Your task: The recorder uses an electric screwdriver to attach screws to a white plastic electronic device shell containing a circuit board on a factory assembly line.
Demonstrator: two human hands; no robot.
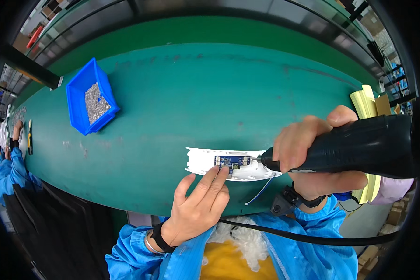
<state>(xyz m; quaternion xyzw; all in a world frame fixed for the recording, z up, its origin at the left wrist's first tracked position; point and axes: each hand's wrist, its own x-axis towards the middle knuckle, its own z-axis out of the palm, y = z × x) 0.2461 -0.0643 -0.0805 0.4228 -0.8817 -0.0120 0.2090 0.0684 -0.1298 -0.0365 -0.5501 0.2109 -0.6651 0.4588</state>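
A white plastic housing [200, 160] lies open on the green bench, near its front edge. Inside it sits a small blue circuit board [232, 160]. The fingertips of my left hand [201, 199] rest on the board's near edge, fingers spread and stretched out. My right hand [299, 143] is wrapped round a black electric screwdriver [354, 147], held almost level. Its bit points left and meets the right end of the board; the screw there is too small to make out. A thin blue-and-white wire [261, 190] trails from the housing toward me.
A blue bin [73, 103] of small metal screws stands at the left on the green bench [182, 98]. A yellow-and-black tool [30, 137] lies farther left, near another person in blue [15, 170]. Pale yellow foam pieces [365, 101] are at the right. A black cord [308, 238] crosses before me.
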